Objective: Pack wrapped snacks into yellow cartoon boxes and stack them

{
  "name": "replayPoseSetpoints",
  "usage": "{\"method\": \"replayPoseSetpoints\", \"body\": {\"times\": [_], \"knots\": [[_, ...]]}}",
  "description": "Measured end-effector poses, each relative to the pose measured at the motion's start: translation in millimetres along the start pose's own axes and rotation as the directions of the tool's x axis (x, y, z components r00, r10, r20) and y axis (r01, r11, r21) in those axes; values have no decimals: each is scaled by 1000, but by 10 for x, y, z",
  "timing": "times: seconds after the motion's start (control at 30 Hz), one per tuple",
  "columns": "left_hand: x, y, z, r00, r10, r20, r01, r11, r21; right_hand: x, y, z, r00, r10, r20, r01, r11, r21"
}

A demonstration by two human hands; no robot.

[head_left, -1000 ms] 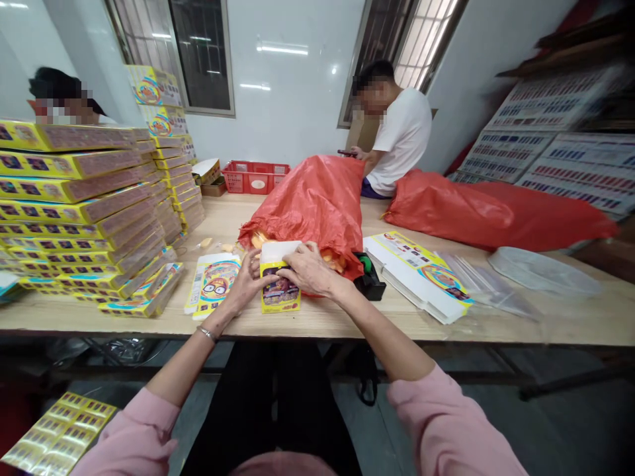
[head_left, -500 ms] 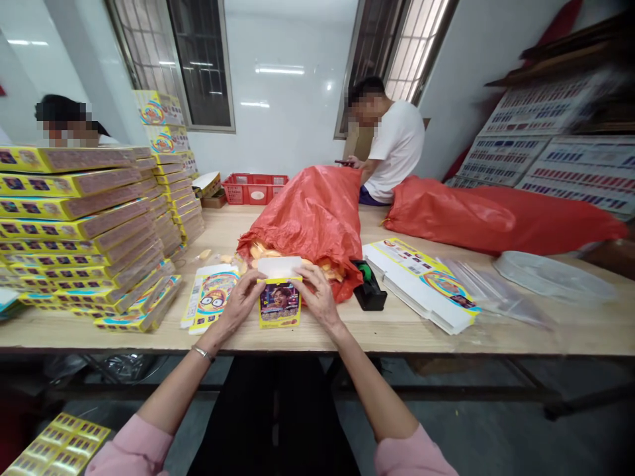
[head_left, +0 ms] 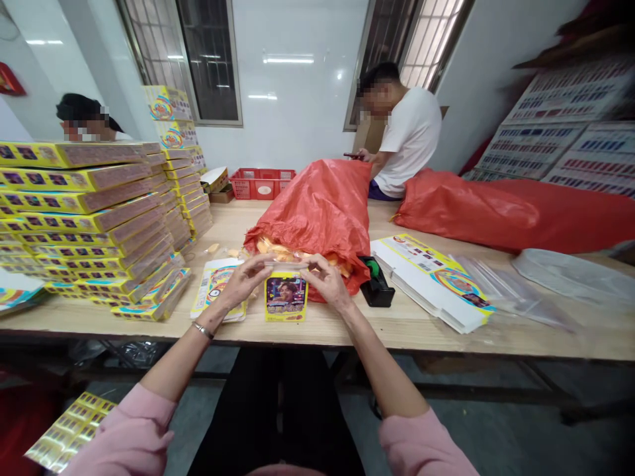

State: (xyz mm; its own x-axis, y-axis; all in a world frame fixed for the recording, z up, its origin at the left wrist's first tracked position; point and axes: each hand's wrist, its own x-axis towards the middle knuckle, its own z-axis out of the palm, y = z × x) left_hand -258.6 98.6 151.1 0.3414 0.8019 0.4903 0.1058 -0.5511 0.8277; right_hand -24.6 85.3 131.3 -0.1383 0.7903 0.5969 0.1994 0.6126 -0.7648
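A small yellow printed carton (head_left: 286,299) with a person's picture on its front is between my hands over the table's near edge. My left hand (head_left: 244,283) pinches its upper left corner, and my right hand (head_left: 327,283) does the same at the upper right. Along the top, its pale flap shows as a narrow strip under my fingers. Just beyond lies the open mouth of a red woven sack (head_left: 317,205), spilling small wrapped yellow-orange pieces (head_left: 278,248). Beside my left hand, flat printed cartons (head_left: 202,301) lie partly hidden by the wrist.
Stacks of yellow display boxes (head_left: 84,192) rise at left. A black tape dispenser (head_left: 380,291), flat white-and-yellow cardboard (head_left: 421,277) and clear plastic bags (head_left: 501,291) lie at right. Behind are a red basket (head_left: 262,185), another red sack (head_left: 496,205) and a seated person (head_left: 411,125) with a phone.
The carton's white flap, standing up and broad before, now shows only as a thin strip at the top. Both hands still hold the upper corners. The whole view has shifted slightly.
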Motion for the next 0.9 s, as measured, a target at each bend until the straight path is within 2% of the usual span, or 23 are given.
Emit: {"method": "replayPoseSetpoints", "body": {"times": [0.07, 0.13, 0.23, 0.3, 0.43, 0.53, 0.73, 0.9], "knots": [[26, 64, -30, 998, 35, 48, -40, 993, 109, 11, -45, -6, 998, -59, 2, 59, 996, -69], [43, 129, -41, 997, 18, 70, -29, 987, 158, 17, -108, -14, 997, -73, 27, 76, 992, -100], [59, 210, -20, 996, -84, 35, 76, 979, 189, 21, -193, -18, 998, 2, 68, 6, 994, -108], [71, 254, 3, 994, -107, 23, 100, 974, 201, 28, -229, -15, 997, 45, 57, -39, 994, -99], [99, 295, 25, 993, -76, 92, 60, 985, 162, 31, -250, -2, 998, 59, 12, -58, 995, -83], [113, 276, 28, 992, -78, 96, 63, 987, 145, 10, -228, 5, 996, 85, 4, -85, 995, -53], [162, 280, 64, 996, -56, 75, 36, 970, 240, 5, -163, -16, 993, 92, -72, -93, 996, -7], [189, 287, 57, 991, -14, 130, -21, 965, 263, 19, -132, -81, 997, 59, -56, -61, 998, -32]]}}
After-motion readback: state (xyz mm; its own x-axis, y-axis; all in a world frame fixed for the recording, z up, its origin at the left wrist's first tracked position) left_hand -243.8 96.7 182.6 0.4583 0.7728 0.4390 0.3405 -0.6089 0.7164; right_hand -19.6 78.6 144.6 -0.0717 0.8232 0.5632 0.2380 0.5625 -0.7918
